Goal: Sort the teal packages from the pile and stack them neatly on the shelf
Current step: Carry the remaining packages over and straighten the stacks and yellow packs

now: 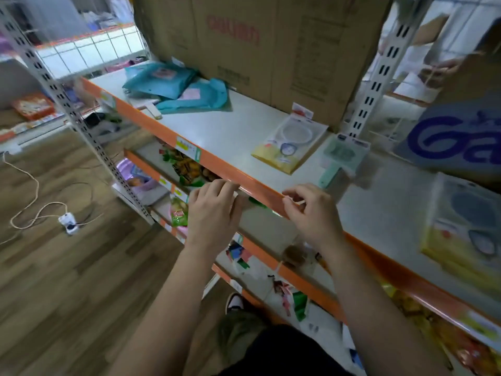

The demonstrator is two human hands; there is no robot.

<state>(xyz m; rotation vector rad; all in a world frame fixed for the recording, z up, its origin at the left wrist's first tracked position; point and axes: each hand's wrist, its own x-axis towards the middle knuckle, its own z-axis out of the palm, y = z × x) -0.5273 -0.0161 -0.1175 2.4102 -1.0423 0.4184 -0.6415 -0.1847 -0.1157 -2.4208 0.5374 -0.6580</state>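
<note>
Teal packages (173, 85) lie in a loose heap at the far left of the grey shelf (235, 131), one partly over another. My left hand (214, 210) hovers at the shelf's orange front edge (189, 153), fingers spread, holding nothing. My right hand (311, 213) is beside it at the same edge, fingers loosely curled and apart, also with nothing in it. Both hands are well short of the teal packages.
A big cardboard box (257, 44) stands at the back of the shelf. A yellow-and-white packet (290, 142), a pale green packet (341, 158) and a larger yellow packet (466, 232) lie to the right. Lower shelves hold mixed goods. A power strip (69, 222) lies on the wooden floor.
</note>
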